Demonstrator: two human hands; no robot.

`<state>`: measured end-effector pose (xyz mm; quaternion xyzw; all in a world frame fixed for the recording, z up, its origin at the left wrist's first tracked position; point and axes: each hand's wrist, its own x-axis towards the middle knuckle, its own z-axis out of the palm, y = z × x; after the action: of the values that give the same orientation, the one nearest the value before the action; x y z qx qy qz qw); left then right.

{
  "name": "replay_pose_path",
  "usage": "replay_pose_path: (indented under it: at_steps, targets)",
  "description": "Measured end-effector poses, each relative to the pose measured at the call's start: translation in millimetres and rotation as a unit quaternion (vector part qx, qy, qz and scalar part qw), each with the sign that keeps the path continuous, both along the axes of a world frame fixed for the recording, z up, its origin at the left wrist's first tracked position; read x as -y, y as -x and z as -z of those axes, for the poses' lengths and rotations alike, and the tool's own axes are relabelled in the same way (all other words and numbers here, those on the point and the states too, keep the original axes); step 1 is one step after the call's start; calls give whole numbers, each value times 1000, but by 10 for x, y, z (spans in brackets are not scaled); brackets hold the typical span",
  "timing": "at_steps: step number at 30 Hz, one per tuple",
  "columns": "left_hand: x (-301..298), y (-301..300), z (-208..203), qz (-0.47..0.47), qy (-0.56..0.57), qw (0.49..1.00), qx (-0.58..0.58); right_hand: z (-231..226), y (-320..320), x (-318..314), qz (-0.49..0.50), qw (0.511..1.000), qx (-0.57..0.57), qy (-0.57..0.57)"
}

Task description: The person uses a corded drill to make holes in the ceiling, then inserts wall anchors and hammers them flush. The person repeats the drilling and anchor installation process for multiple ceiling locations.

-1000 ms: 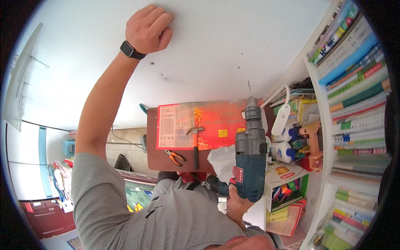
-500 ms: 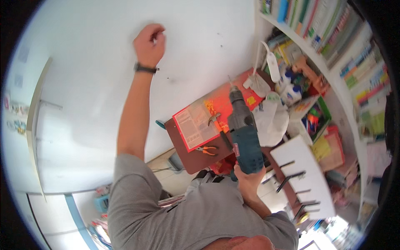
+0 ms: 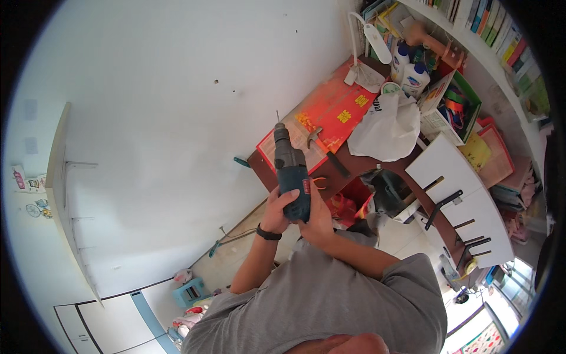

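Observation:
A dark teal power drill (image 3: 292, 171) with a thin bit points up and away in front of my chest, above the near end of the desk. My left hand (image 3: 275, 210) wraps round the left side of its body, its thumb lying across the casing. On the opposite side my right hand (image 3: 318, 218) grips the drill's rear end; the handle is hidden. Beyond the bit, the white wall (image 3: 171, 100) carries several small dark holes. Just right of the drill, a claw hammer (image 3: 328, 152) lies on red printed sheets, and orange-handled pliers (image 3: 319, 183) show partly behind it.
The brown desk (image 3: 383, 154) holds a white lamp (image 3: 376, 42), a white plastic bag (image 3: 386, 127) and white bottles (image 3: 414, 76). A white board with black brackets (image 3: 463, 203) leans at right. A wall shelf (image 3: 56, 189) juts out at left; a blue stool (image 3: 190, 292) stands below.
My left hand has come down from the wall and taken hold of the drill beside my right hand. The drill has moved left, and the view has shifted.

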<state>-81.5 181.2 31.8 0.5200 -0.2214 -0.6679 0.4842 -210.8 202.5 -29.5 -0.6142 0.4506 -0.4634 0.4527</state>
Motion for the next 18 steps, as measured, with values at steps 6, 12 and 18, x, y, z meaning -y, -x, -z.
replay_pose_path:
  at_steps: [6,12,18]
  targets:
    - [25,-540,168,6,44,993,108,127,-4,-3,-115,975,-156,107]
    - [321,-844,281,59,56,956,280,726,627,-232,-173,973,-132,-82]
    - [545,-701,822,110,83,877,459,1473,1673,-871,-6,938,-250,-238]
